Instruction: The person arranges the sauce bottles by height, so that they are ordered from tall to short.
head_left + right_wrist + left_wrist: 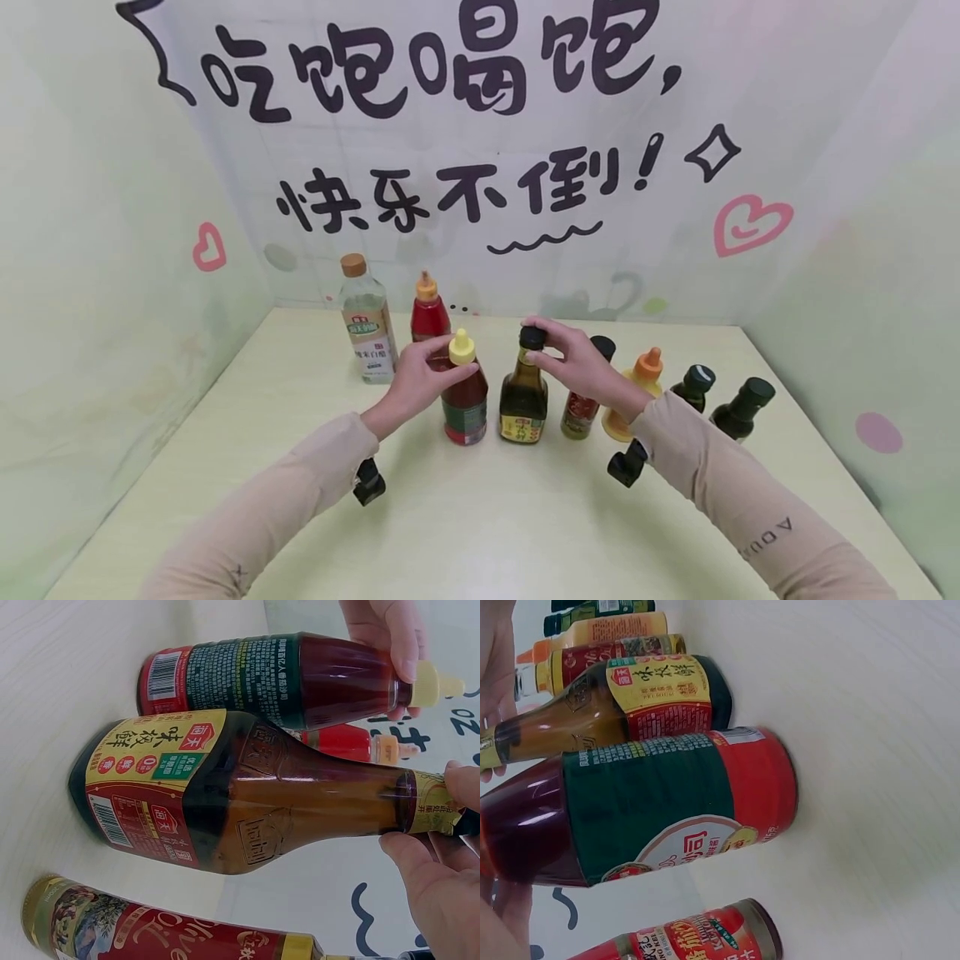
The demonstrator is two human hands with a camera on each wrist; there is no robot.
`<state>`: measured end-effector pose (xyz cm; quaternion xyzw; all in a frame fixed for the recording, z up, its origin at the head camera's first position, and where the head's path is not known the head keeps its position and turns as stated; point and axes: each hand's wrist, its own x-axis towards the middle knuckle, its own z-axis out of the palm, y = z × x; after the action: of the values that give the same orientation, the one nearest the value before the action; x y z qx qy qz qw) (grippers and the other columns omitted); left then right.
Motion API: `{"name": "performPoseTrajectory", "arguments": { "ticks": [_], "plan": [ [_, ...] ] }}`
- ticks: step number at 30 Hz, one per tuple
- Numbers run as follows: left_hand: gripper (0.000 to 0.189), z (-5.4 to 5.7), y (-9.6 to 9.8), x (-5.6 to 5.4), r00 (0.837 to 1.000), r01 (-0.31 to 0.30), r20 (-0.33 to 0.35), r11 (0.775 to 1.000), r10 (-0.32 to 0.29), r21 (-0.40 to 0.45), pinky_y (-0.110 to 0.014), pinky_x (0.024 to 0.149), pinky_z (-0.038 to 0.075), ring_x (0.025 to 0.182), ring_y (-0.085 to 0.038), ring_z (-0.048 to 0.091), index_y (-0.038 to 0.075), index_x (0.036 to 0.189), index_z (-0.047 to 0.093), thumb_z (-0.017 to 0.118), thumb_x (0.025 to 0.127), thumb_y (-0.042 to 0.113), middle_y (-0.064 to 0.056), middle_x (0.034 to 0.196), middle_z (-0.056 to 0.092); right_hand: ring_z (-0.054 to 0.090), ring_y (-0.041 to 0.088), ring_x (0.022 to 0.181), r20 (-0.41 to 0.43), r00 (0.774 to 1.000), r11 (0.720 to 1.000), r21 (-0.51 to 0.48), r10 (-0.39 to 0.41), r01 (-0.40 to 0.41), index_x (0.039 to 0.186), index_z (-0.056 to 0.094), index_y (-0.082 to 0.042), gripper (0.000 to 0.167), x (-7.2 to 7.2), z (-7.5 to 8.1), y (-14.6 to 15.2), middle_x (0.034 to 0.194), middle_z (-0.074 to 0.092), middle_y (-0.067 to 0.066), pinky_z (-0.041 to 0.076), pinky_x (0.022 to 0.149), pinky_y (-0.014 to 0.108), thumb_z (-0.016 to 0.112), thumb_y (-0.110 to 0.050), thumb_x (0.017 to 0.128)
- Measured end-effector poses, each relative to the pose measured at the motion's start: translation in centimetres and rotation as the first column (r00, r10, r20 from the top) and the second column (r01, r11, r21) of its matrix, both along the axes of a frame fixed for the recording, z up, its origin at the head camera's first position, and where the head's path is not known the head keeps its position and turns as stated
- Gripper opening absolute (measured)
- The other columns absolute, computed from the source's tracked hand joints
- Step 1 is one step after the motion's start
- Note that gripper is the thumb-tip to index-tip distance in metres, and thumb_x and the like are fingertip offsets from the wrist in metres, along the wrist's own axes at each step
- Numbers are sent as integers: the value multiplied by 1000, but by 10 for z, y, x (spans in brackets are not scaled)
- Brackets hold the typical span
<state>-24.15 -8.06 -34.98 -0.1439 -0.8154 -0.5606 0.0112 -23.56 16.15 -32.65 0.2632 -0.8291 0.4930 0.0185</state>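
My left hand [416, 385] pinches the neck of a ketchup bottle [467, 408] just under its pale yellow nozzle cap. The bottle is dark red with a green label, seen large in the left wrist view. Right beside it, my right hand [587, 365] grips the neck of a soy sauce bottle [523, 398], fingers and thumb around the black cap and yellow neck band [433, 799]. This one has brown glass and a yellow and red label. Both bottles are upright, side by side near the middle of the table.
Behind the left hand are a white vinegar bottle [369, 337] and a red sauce bottle [429, 315]. To the right stand an olive oil bottle [150, 922], a yellow squeeze bottle [617, 425] and two dark-capped bottles, partly behind the right forearm. A lettered backdrop [450, 275] rises behind the table [480, 517].
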Motion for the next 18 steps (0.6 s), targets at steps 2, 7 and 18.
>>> {"name": "performPoseTrajectory", "arguments": {
  "ticks": [2,7,18],
  "plan": [
    [50,4,-1,2,1000,1,-15,1000,-1,1,-33,76,50,93,-22,59,7,119,55,72,74,23,-8,110,59,48,26,112,4,1000,1000,-1,2,-2,127,43,-3,43,0,1,0,127,45,14,39,90,44,56,-6,86],
    [49,14,-3,1,998,12,-68,1000,-11,15,-32,76,49,92,-20,59,6,118,56,72,74,22,-9,106,61,48,26,111,9,1000,1000,-2,-6,6,127,44,-3,43,0,2,0,127,46,14,39,90,44,56,-6,86],
    [45,31,3,-8,996,18,-83,1000,-19,-7,-33,76,50,92,-19,60,11,114,60,72,74,27,-5,106,62,48,27,111,5,1000,1000,8,1,-1,126,44,-4,42,0,3,0,124,48,16,40,90,44,57,-6,86]
  ]
}}
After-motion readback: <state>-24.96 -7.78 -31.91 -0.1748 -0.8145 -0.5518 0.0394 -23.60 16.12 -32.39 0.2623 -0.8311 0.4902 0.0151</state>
